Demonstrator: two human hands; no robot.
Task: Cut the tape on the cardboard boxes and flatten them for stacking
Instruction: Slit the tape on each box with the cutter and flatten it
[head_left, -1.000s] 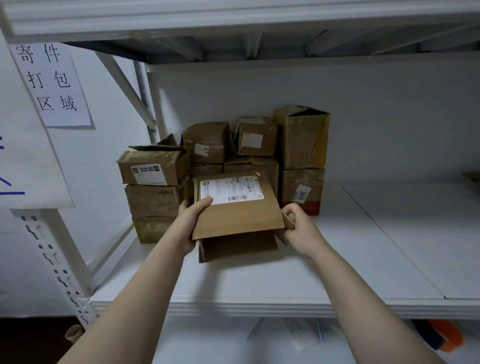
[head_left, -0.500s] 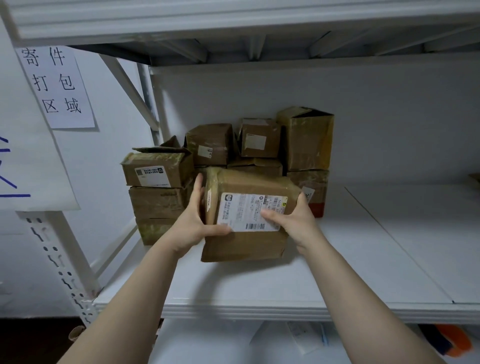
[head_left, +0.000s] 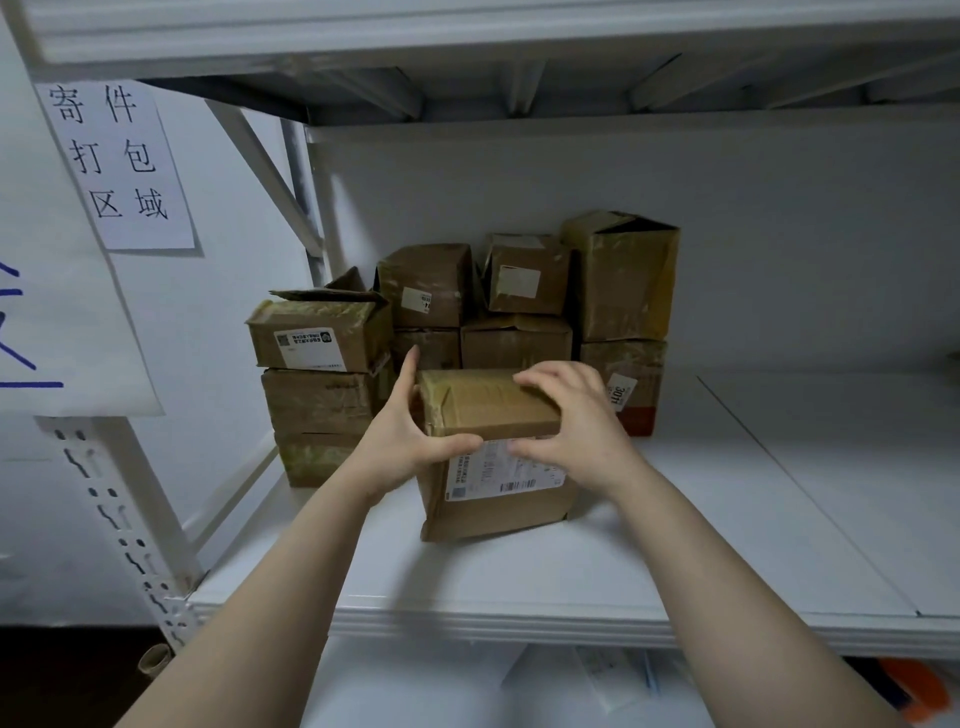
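Both hands on the labelled box (head_left: 488, 415)
My left hand (head_left: 400, 441) clamps its side, right hand (head_left: 571, 415) curls over its top; shoved beyond my grip, it could topple the stacked boxes (head_left: 322, 395).

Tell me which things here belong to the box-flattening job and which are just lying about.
Part of the job: the taped box, held by the left hand and right hand; the stacked boxes behind it.
Just lying about: the paper sign on the wall; the orange object below the shelf.
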